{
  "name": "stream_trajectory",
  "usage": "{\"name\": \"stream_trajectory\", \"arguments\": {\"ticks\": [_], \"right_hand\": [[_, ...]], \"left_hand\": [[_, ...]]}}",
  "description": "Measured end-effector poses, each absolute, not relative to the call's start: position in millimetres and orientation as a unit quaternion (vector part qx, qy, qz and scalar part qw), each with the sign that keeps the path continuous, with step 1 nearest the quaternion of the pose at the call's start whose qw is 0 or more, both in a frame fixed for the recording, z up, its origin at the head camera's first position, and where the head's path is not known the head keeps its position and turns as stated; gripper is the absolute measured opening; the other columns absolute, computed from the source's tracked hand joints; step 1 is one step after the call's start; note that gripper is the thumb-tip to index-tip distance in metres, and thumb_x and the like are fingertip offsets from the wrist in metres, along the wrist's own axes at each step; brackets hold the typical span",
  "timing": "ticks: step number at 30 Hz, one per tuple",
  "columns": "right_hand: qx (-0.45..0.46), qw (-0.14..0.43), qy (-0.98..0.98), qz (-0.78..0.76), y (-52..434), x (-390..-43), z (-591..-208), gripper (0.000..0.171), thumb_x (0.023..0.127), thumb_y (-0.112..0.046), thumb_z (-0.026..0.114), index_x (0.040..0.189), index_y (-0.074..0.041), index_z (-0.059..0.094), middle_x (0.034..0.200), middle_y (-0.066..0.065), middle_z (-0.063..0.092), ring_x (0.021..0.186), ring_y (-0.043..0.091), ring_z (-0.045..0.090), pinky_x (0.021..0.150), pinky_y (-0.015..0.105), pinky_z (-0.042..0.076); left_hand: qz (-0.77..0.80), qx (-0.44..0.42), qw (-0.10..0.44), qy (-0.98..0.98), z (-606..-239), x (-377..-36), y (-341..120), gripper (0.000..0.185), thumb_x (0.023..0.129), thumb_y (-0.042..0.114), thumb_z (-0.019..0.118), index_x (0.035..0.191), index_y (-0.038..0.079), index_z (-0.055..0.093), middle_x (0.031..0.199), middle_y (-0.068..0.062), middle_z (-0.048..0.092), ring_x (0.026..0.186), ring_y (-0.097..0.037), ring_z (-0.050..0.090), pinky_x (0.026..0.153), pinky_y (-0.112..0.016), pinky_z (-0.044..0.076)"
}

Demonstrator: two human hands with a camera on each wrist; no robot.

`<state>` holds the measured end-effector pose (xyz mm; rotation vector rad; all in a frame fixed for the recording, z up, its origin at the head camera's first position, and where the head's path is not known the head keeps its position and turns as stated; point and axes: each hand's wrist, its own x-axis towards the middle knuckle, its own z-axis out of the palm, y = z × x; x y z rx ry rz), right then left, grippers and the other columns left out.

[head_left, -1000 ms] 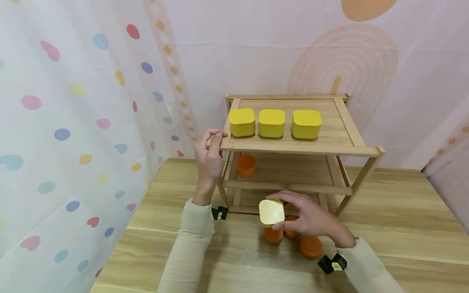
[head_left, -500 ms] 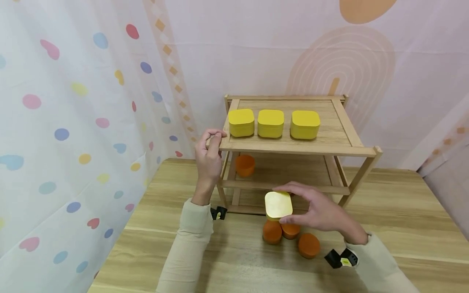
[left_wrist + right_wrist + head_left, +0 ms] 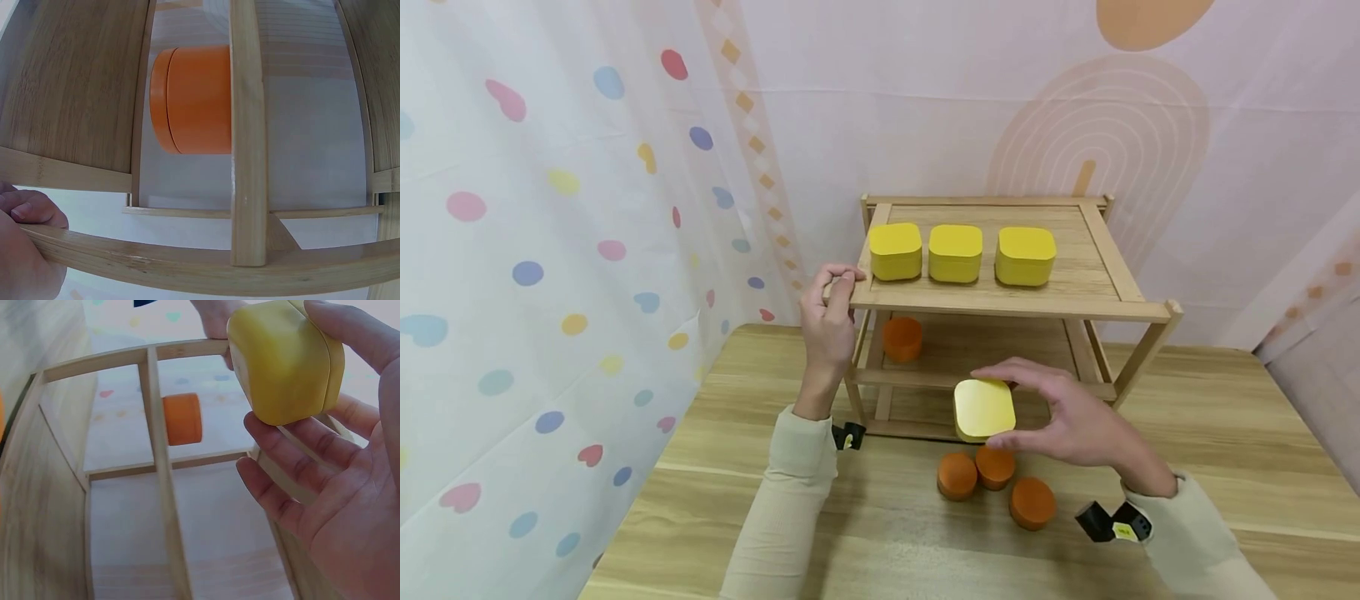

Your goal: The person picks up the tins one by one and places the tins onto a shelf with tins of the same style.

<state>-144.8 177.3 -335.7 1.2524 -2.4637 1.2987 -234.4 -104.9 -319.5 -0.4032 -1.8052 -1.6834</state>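
Note:
My right hand pinches a yellow rounded-square box between thumb and fingers, in front of the wooden rack. In the right wrist view the yellow box shows a lid seam near the thumb. My left hand grips the left front corner of the rack's top shelf. Three more yellow boxes stand in a row on that shelf. A round orange container stands on the middle shelf at the left; the left wrist view shows this orange container behind a rail.
Three round orange containers stand on the wooden table in front of the rack, below my right hand. A patterned curtain hangs at the left and behind the rack.
My right hand has carried the yellow box up and to the right, away from above the orange containers on the table. My left hand stays on the rack corner.

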Motion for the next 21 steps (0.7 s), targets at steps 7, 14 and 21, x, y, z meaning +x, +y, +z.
{"name": "stream_trajectory", "arguments": {"ticks": [7, 14, 21], "right_hand": [[0.415, 0.074, -0.804, 0.419, 184, -142, -324, 0.068, 0.073, -0.012, 0.087, 0.135, -0.013, 0.058, 0.125, 0.001, 0.064, 0.113, 0.012, 0.059, 0.097, 0.028, 0.048], [0.424, 0.096, -0.787, 0.436, 194, -142, -307, 0.072, 0.07, -0.001, 0.087, 0.135, -0.006, 0.056, 0.124, 0.002, 0.063, 0.111, 0.011, 0.058, 0.099, 0.019, 0.043], [0.432, 0.112, -0.769, 0.458, 205, -145, -291, 0.075, 0.066, 0.014, 0.083, 0.134, 0.005, 0.053, 0.128, 0.005, 0.061, 0.113, 0.012, 0.057, 0.1, 0.02, 0.043]], "left_hand": [[-0.638, -0.153, 0.312, -0.687, -322, -233, -105, 0.027, 0.102, 0.018, 0.046, 0.093, 0.002, 0.066, 0.051, 0.001, 0.037, 0.04, -0.014, 0.029, 0.038, -0.025, 0.025], [-0.638, -0.153, 0.314, -0.687, -318, -232, -103, 0.028, 0.101, 0.019, 0.045, 0.094, 0.002, 0.065, 0.052, 0.003, 0.038, 0.04, -0.014, 0.03, 0.038, -0.025, 0.026], [-0.639, -0.156, 0.315, -0.684, -316, -232, -103, 0.028, 0.101, 0.019, 0.045, 0.093, 0.001, 0.065, 0.052, 0.003, 0.038, 0.04, -0.014, 0.03, 0.038, -0.025, 0.026]]}}
